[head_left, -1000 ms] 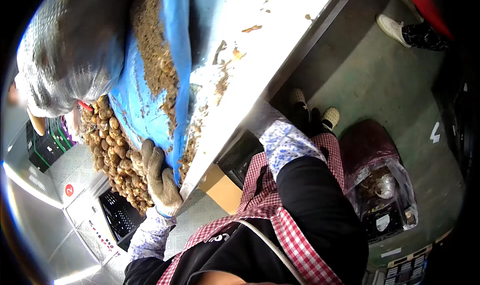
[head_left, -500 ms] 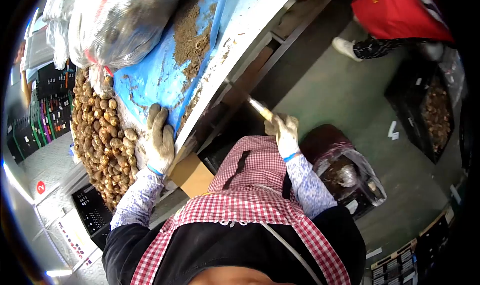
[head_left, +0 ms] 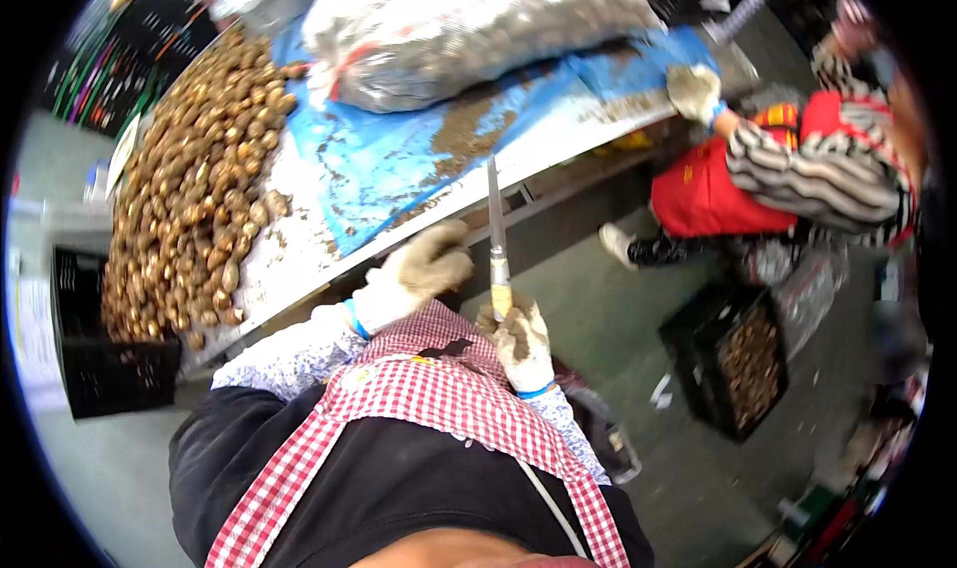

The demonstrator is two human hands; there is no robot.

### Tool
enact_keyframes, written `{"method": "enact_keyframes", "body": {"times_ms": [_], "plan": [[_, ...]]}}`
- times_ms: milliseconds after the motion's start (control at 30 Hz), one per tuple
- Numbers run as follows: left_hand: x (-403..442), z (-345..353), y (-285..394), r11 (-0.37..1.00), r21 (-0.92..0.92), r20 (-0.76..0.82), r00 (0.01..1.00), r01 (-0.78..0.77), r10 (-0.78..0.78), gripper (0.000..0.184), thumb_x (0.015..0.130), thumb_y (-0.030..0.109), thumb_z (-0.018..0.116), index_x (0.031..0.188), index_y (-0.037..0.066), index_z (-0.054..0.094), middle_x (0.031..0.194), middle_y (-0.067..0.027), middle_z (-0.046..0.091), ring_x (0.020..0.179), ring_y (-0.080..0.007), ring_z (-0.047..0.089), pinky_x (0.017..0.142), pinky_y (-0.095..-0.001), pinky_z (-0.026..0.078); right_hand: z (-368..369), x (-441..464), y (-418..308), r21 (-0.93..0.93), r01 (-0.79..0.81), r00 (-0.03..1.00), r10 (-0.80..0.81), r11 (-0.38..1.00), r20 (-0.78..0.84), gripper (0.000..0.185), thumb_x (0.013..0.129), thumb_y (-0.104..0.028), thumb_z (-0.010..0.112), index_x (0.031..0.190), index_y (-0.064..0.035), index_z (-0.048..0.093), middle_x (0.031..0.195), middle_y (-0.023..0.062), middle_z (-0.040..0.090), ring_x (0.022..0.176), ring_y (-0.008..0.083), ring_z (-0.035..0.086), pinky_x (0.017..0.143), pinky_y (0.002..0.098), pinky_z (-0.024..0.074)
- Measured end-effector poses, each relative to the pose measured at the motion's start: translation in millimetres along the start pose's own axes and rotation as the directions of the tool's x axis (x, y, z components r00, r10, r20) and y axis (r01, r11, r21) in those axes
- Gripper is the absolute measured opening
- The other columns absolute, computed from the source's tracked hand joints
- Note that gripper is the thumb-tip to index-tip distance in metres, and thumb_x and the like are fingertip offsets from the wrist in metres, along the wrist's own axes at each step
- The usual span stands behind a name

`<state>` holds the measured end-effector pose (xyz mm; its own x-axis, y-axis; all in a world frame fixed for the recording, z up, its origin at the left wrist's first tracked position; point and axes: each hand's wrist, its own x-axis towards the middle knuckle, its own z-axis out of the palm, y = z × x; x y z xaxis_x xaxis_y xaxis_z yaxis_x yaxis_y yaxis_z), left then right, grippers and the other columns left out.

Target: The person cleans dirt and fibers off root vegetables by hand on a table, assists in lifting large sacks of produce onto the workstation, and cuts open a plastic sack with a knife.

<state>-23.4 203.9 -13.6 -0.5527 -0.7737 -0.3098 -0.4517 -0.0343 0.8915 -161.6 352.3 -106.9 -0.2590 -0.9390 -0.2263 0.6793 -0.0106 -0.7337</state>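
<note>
My right hand (head_left: 520, 347), in a soiled white work glove, is wrapped round the pale handle of a long-bladed knife (head_left: 497, 224). The blade points up and away, past the table's front edge. My left hand (head_left: 419, 269), also gloved, hangs just in front of the table edge, its fingers apart and nothing visible in them. It is a little left of the knife, not touching it. Beyond it, a large heap of small brown corms or bulbs (head_left: 199, 199) covers the left of the white table (head_left: 289, 259). Beside them lies a blue plastic sheet (head_left: 349, 179) with loose soil (head_left: 464, 139).
A full clear sack (head_left: 469, 29) lies across the sheet. Black crates (head_left: 120, 378) stand at the left, and a crate of brown pieces (head_left: 723, 359) sits on the floor at right. A co-worker in a red apron (head_left: 698, 194) has a gloved hand (head_left: 695, 91) at the table's far right.
My left hand has left the table top beside the corms and come back towards my body. The knife now points upward, still in my right hand. The view has swung round.
</note>
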Motion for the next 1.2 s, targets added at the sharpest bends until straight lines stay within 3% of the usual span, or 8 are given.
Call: {"method": "enact_keyframes", "body": {"times_ms": [67,233,400,500,700,833,967,1200], "plan": [[-9,-2,13,0.905,-0.399,0.238,0.97,0.15,-0.055,0.051,0.096,0.021,0.059,0.137,-0.004,0.043,0.109,-0.0144,0.064,0.104,-0.0188,0.061,0.092,-0.0302,0.049,21,26,3,0.048,-0.017,0.995,0.012,0.999,0.094,0.026,0.096,-0.014,0.058,0.115,0.002,0.053,0.093,0.0075,0.058,0.079,0.0129,0.051,0.076,0.0292,0.0472],[-8,-28,5,0.624,-0.781,-0.115,0.988,-0.026,-0.102,0.047,0.093,0.011,0.059,0.131,-0.009,0.039,0.094,-0.0148,0.065,0.084,-0.0217,0.068,0.075,-0.0285,0.055,96,68,-11,-0.239,0.013,0.976,0.04,0.971,0.213,0.023,0.095,-0.01,0.064,0.114,0.0012,0.056,0.09,0.0025,0.057,0.075,0.0068,0.051,0.067,0.0219,0.0463],[1,-113,-14,0.846,-0.501,-0.408,0.912,-0.179,-0.048,0.054,0.091,0.014,0.059,0.138,-0.004,0.039,0.08,-0.0017,0.054,0.056,-0.0086,0.045,0.052,-0.0233,0.043,123,121,-12,-0.731,0.316,0.908,0.032,0.606,0.418,0.022,0.093,-0.01,0.065,0.111,0.0008,0.063,0.097,0.0095,0.069,0.084,0.0131,0.064,0.074,0.0274,0.052],[-4,-167,-8,0.938,-0.346,-0.469,0.87,-0.024,-0.151,0.058,0.095,0.019,0.055,0.146,0.001,0.036,0.076,-0.0003,0.051,0.057,-0.0083,0.045,0.049,-0.0238,0.041,150,169,-28,-0.612,0.789,0.575,-0.283,-0.056,0.768,0.021,0.084,-0.007,0.07,0.105,-0.0061,0.067,0.09,0.0118,0.068,0.079,0.0284,0.065,0.069,0.0367,0.0518],[4,-253,-26,0.998,-0.019,-0.488,0.871,-0.065,0.048,0.046,0.099,0.023,0.053,0.139,0.001,0.048,0.092,-0.0027,0.059,0.078,-0.0068,0.053,0.068,-0.0233,0.047,257,261,-63,-0.41,0.643,0.467,-0.095,-0.647,0.879,0.024,0.076,-0.015,0.07,0.1,-0.0133,0.068,0.087,0.0096,0.064,0.081,0.0289,0.062,0.071,0.0412,0.0491],[16,-293,-13,0.993,0.114,-0.415,0.908,-0.01,0.057,0.044,0.097,0.026,0.056,0.137,0.007,0.053,0.097,-0.0078,0.065,0.079,-0.0099,0.057,0.07,-0.0282,0.05,286,326,-39,-0.261,0.542,0.291,-0.113,-0.799,0.95,0.03,0.076,-0.021,0.066,0.103,-0.0077,0.065,0.096,0.0096,0.061,0.095,0.031,0.057,0.081,0.0446,0.0449],[41,-316,-22,0.972,0.236,-0.349,0.933,-0.008,0.092,0.044,0.096,0.029,0.056,0.134,0.006,0.055,0.093,-0.0108,0.066,0.08,-0.0152,0.062,0.071,-0.0315,0.051,290,353,-35,-0.243,0.512,0.511,0.065,-0.824,0.857,0.017,0.082,-0.017,0.056,0.096,-0.012,0.065,0.096,0.0081,0.062,0.098,0.0287,0.056,0.083,0.0432,0.0427],[53,-340,-31,0.961,0.277,-0.247,0.968,0.026,0.045,0.043,0.094,0.032,0.056,0.129,0.008,0.059,0.088,-0.0119,0.07,0.077,-0.019,0.066,0.07,-0.0329,0.053,297,349,-54,-0.207,0.649,0.482,0.184,-0.732,0.857,0.019,0.079,-0.024,0.065,0.089,-0.008,0.063,0.081,0.0096,0.065,0.079,0.0269,0.064,0.071,0.0398,0.0507]]}}
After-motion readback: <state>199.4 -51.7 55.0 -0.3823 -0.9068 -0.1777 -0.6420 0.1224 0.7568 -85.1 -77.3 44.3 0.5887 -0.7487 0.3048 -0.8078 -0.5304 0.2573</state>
